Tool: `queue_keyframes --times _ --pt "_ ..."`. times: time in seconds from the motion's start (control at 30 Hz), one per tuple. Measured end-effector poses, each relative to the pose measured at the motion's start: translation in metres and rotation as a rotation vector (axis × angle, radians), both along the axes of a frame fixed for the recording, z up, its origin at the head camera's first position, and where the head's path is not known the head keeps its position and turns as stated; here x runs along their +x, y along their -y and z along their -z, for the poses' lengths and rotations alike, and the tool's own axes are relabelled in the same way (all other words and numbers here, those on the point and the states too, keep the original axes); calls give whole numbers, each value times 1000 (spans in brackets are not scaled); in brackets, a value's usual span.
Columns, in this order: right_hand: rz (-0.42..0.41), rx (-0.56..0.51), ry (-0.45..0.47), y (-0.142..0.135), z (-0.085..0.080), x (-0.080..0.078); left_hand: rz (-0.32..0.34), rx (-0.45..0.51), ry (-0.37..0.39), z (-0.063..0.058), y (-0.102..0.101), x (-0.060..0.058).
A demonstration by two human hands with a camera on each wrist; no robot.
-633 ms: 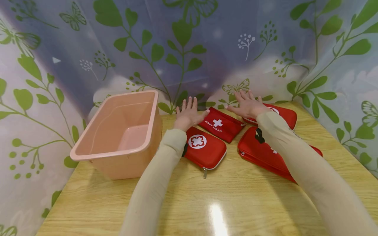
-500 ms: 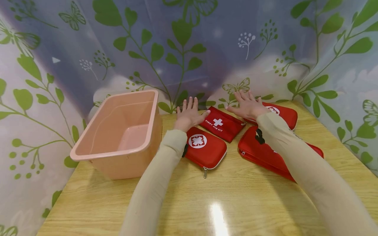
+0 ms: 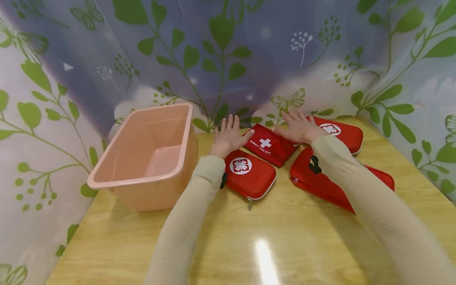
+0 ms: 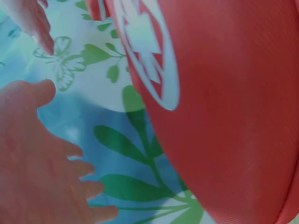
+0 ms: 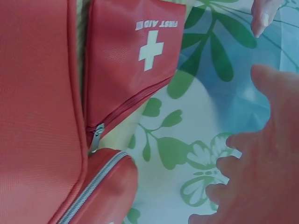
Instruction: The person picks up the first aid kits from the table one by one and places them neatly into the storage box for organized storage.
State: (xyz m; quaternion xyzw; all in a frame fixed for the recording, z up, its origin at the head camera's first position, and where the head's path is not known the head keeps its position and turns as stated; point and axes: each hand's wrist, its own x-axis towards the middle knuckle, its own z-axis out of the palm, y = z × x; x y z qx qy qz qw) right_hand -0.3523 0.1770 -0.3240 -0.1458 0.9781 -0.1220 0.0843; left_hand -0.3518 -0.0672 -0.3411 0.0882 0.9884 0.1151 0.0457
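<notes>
My left hand (image 3: 228, 138) is held with fingers spread above the far-left end of a red hard case (image 3: 251, 174) that bears a white round emblem. My right hand (image 3: 298, 127) also has its fingers spread, near a second red case (image 3: 343, 134) at the back right. Between the hands lies a flat red first aid pouch (image 3: 268, 145) with a white cross. Under my right forearm is a larger red zipped bag (image 3: 320, 185), partly hidden by the sleeve. Neither hand holds anything; both wrist views show gaps between the hands and the red kits.
A pink plastic tub (image 3: 142, 178) stands at the left of the wooden table (image 3: 228, 245), with nothing visible inside. Behind the table hangs a curtain (image 3: 263, 59) printed with leaves and butterflies.
The head view has tilted slightly downward, so the tub, kits and curtain sit a little higher in it. The hands keep their spread pose, and the kits stay put on the table.
</notes>
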Motion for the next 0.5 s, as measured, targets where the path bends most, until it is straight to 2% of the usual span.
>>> queue_keyframes --times 0.13,0.27,0.4,0.5 --pt "-4 10 -8 1 -9 6 -1 16 -32 -7 0 5" --pt "-18 5 -8 -1 -16 18 9 34 -50 -15 0 16" --pt "-52 -5 -17 -9 -21 32 17 50 -76 -28 2 34" --pt "-70 -5 -27 -19 -22 45 42 63 -101 -42 6 54"
